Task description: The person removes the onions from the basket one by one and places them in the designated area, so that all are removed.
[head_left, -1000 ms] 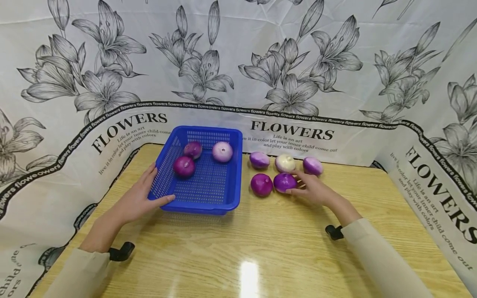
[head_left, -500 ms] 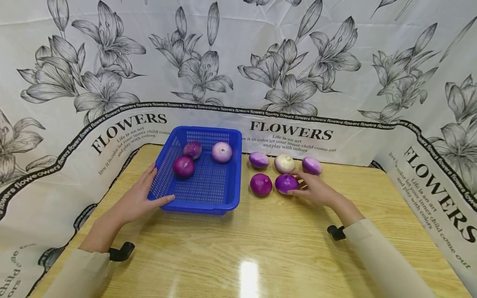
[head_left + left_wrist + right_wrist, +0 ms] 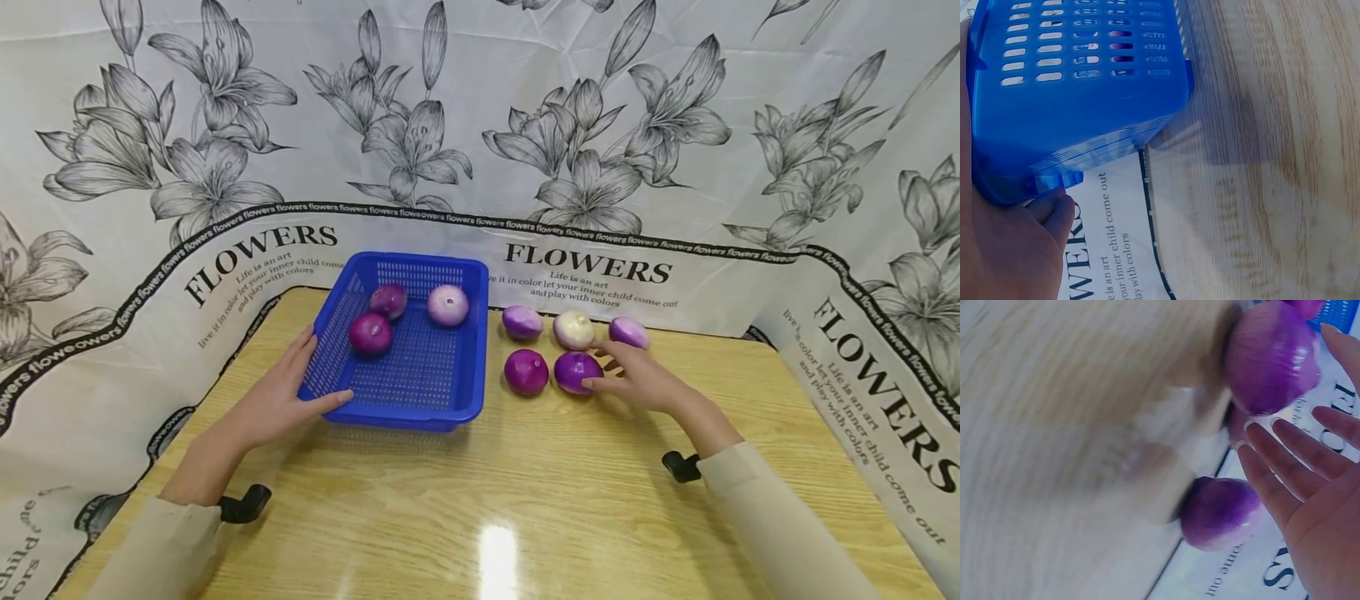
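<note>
My left hand (image 3: 276,402) grips the near left corner of a blue plastic basket (image 3: 468,400), thumb over the rim. In the left wrist view, fingertips (image 3: 1060,215) curl below the basket's lip. The basket tilts and holds a purple onion (image 3: 371,334), another purple onion (image 3: 388,300) and a paler onion (image 3: 448,305). My right hand (image 3: 637,382) is spread at the right side of a deep purple onion (image 3: 574,372). In the right wrist view its fingers (image 3: 1279,490) are nearly straight, with a gap from that onion (image 3: 1269,359).
Left of that onion lies a magenta onion (image 3: 527,372). Behind sit a violet onion (image 3: 522,322), a whitish onion (image 3: 574,330) and a pale purple onion (image 3: 628,332). A flower-printed cloth (image 3: 420,183) walls the back and sides of the wooden table (image 3: 420,517).
The deep purple onion has shifted slightly right, away from the magenta one. My right hand has moved a little right and its fingers have loosened. The left hand and basket stay put.
</note>
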The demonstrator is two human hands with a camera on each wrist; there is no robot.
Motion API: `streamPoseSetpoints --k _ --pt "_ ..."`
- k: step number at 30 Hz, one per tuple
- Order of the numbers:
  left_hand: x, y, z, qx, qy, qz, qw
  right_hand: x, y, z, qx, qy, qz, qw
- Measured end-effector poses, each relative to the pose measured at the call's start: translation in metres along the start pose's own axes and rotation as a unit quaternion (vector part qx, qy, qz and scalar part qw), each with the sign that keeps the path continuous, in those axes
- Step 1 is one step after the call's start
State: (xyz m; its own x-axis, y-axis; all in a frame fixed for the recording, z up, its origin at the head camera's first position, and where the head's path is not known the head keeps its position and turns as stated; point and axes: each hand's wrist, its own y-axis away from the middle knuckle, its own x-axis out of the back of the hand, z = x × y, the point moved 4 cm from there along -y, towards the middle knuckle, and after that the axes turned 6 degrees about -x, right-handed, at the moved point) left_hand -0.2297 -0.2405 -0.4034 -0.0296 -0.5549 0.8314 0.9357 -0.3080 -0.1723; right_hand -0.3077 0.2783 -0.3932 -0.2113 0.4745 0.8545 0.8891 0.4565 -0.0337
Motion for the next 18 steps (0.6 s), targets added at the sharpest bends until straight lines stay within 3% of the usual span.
streamPoseSetpoints --k 6,18 --pt "0.002 0.001 0.002 0.003 0.001 -0.006 1.0000 0.008 -0.001 -0.017 0.011 0.028 0.014 0.999" --pt "-0.002 0.000 -0.003 0.003 -0.001 -0.003 1.0000 0.011 -0.009 -0.074 0.078 0.057 0.019 0.995"
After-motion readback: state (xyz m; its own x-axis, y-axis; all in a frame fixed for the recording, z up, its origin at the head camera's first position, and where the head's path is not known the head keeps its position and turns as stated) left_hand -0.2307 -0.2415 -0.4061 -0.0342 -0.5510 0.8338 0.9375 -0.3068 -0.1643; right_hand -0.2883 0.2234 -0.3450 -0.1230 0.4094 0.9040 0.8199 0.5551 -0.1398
